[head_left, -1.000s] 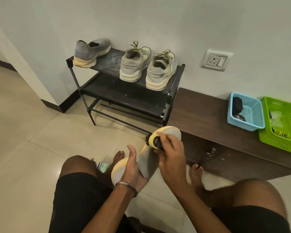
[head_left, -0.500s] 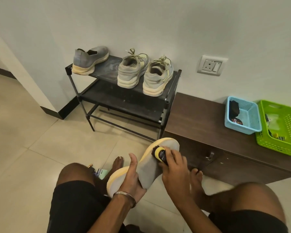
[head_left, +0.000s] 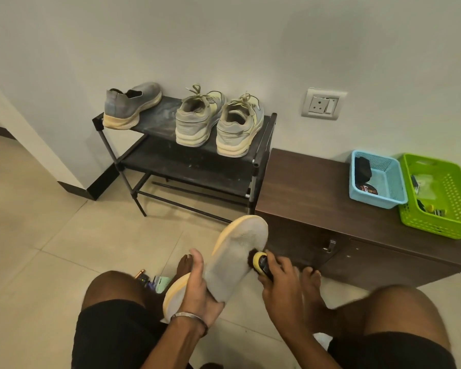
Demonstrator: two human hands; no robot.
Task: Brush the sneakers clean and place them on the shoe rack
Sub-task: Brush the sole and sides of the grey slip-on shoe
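A grey slip-on sneaker (head_left: pixel 234 259) with a yellowish sole is held up between my knees, toe pointing away. My left hand (head_left: pixel 197 291) grips it near the heel, thumb along its left side. My right hand (head_left: pixel 280 283) holds a small yellow-and-black brush (head_left: pixel 260 262) whose dark bristles touch the sneaker's right side. The black shoe rack (head_left: pixel 261 145) stands against the wall. On its top shelf sit the matching grey slip-on (head_left: pixel 131 105) at the left and a laced grey pair (head_left: pixel 218 123) at the right.
A low dark wooden cabinet (head_left: pixel 317 198) stands right of the rack, carrying a blue basket (head_left: pixel 378 179) and a green basket (head_left: pixel 442 198) with small items. Small objects (head_left: pixel 155 282) lie on the tiled floor by my left foot. A wall socket (head_left: pixel 323 105) is above the cabinet.
My right hand has drawn the brush from the sneaker's toe down along its right side. The view has tilted up a little; the left hand keeps its hold.
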